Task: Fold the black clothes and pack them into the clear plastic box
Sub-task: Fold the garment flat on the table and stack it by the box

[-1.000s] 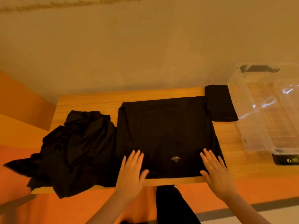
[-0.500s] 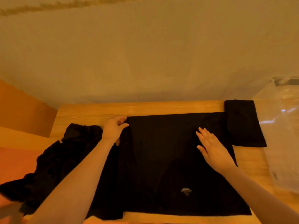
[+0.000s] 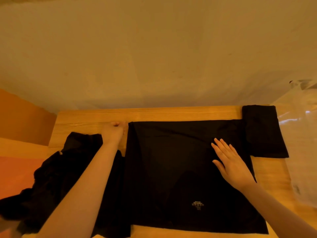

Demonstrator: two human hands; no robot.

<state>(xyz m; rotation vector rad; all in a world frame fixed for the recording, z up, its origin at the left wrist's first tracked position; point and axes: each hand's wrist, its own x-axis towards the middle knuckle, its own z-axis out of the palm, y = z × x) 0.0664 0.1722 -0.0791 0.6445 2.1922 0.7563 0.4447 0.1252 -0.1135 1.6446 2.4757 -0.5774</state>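
Note:
A black garment (image 3: 171, 169) with a small pale logo lies spread flat on the wooden table (image 3: 171, 114). My left hand (image 3: 114, 133) is at its far left corner, fingers curled and pinching the cloth's edge. My right hand (image 3: 231, 162) lies flat, fingers straight, pressing on the garment's right side. A folded black piece (image 3: 264, 131) sits at the far right corner, touching the spread garment. A crumpled heap of black clothes (image 3: 56, 177) lies at the left, partly under my left forearm. The clear plastic box (image 3: 303, 134) stands at the right edge, only partly in view.
A plain wall rises right behind the table's far edge. A strip of bare wood runs along the back of the table. An orange surface (image 3: 17, 172) lies beyond the table's left edge, where the heap hangs over.
Both hands moved from the near hem up the garment. My left hand reached the far left corner and pinched it; my right hand settled flat on the right side. The view shifted closer.

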